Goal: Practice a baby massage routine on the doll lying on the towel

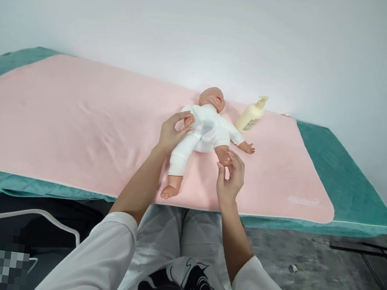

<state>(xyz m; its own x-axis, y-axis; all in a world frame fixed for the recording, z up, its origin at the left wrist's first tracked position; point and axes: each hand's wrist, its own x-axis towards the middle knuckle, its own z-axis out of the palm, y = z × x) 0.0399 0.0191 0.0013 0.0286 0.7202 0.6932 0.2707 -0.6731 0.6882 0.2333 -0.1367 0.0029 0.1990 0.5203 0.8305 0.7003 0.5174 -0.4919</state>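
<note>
A baby doll (205, 123) in a white suit lies on its back on a pink mat (59, 119), its head toward the wall. My left hand (173, 130) is closed on the doll's hand at the left side of its body. My right hand (231, 178) pinches the doll's bent foot at the lower right. The doll's other leg stretches toward the front edge, its foot bare. Its other arm lies out to the right, the hand touching neither of mine.
A cream pump bottle (251, 117) stands right of the doll's head. Green cloth (345, 173) shows around the pink mat. Behind is a pale wall. A black chair with a light frame is at lower left; dark metal legs are at lower right.
</note>
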